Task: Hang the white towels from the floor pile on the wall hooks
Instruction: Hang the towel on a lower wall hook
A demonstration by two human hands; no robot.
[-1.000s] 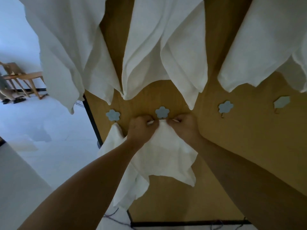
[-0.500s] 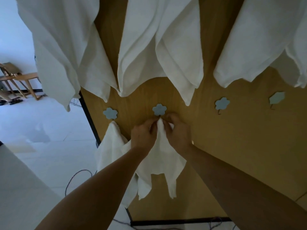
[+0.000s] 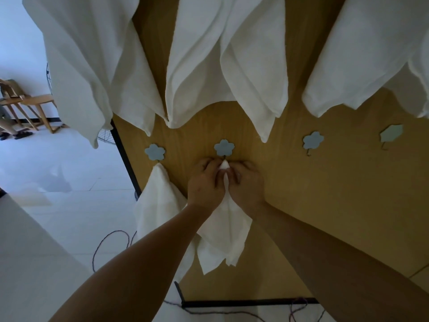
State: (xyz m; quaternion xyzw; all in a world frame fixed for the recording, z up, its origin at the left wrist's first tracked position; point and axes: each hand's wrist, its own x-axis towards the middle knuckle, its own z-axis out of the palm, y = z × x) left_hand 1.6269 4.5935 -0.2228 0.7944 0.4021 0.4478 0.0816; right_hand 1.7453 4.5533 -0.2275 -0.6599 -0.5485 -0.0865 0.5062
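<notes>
Your left hand [image 3: 205, 182] and right hand [image 3: 246, 183] both pinched the towel [image 3: 226, 226] tip, right under the flower hook [image 3: 224, 148], towel hanging straight down.

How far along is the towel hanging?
Done: three large towels hang along the top of the wooden board, and a small one hangs from the leftmost flower hook. In hand: the left hand and right hand pinch a towel under the second flower hook. Left: two hooks to the right are bare; the floor pile is out of view.
</notes>
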